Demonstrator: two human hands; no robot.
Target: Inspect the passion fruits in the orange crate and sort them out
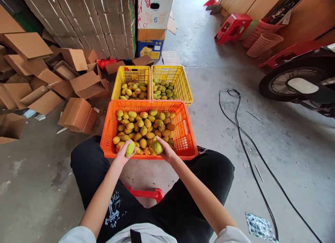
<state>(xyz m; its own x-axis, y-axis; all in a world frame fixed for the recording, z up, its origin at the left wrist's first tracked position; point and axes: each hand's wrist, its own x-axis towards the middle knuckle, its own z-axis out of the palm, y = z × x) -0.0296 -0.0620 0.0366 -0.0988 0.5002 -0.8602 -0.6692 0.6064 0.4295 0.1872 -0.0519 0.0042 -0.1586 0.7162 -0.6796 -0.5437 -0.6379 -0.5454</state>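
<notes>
My left hand (pixel 124 153) grasps a green fruit (pixel 130 149), my right hand (pixel 166 150) a rounder fruit (pixel 157 145), over the orange crate (pixel 188 131). Apparently partway: yellow crates (pixel 187 85) part-filled, plenty left in the orange.

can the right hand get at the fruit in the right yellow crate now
Probably not easily: the right hand holds a green fruit, and the orange crate stands between it and that yellow crate.

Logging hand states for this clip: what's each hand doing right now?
Left hand: closed, holding a yellow-green fruit.
Right hand: closed, holding a greenish fruit.
</notes>
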